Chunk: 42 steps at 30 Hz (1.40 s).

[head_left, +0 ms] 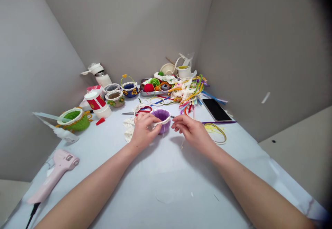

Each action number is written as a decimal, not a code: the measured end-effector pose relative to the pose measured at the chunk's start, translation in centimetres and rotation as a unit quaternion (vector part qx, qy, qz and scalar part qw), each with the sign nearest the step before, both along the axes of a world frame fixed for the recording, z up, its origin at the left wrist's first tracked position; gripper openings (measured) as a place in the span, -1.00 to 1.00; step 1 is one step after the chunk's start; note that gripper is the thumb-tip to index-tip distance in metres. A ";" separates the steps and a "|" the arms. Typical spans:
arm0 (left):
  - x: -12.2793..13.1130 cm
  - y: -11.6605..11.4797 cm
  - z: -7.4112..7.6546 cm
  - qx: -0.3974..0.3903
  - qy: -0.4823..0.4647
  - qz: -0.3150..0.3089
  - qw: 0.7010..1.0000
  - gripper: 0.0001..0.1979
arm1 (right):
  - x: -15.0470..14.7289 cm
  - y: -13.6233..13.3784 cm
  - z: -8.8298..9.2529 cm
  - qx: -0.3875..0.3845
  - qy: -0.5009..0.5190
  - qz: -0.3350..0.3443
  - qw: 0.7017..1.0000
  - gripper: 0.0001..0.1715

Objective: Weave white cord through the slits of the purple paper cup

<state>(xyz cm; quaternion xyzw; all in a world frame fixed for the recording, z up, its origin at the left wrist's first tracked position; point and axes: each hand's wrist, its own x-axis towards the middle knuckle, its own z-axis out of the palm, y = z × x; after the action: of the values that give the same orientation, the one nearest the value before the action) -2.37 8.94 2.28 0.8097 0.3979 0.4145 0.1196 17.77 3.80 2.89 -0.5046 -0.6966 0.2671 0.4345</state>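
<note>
A small purple basket [164,115] with a white lace rim sits tilted in the middle of the table. My left hand [145,127] grips its near left side, thumb and fingers pinching the rim. From the rim a thin white thread [163,133] hangs down. Just to the right, apart from the basket, my right hand [188,127] has its fingers pressed together around a thin metal tool [172,117]; only its tip shows. White lace [128,128] lies left of my left hand. Behind that hand are red-handled scissors [145,109], partly covered by white trim.
At left are a pink glue gun [58,173], a glue bottle [66,134], a green basket [77,120] and a red-and-white paper cup [95,102]. Behind stand a blue basket [129,90], a yarn tray [153,93] and heaped ribbons [188,90]. A phone [216,110] lies right.
</note>
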 end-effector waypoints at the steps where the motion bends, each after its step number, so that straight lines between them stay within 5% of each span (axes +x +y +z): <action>1: 0.0 0.0 0.0 -0.004 -0.003 -0.002 1.000 -0.96 | -0.2 0.0 -0.2 -0.006 0.016 0.000 1.000 -0.81; 15: 0.1 -0.2 -0.1 -0.010 0.001 -0.001 1.000 -0.95 | -1.8 0.2 -1.1 0.135 -0.091 -0.055 0.985 -0.87; 42: 0.2 -0.8 -0.3 0.052 0.039 -0.008 0.998 -0.94 | -3.0 -0.4 -1.4 0.057 -0.052 -0.076 0.994 -0.90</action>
<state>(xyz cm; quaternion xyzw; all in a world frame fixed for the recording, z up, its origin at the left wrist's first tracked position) -2.17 8.18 2.01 0.8338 0.3731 0.4016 0.0648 14.76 3.36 1.46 -0.5441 -0.6918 0.1665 0.4446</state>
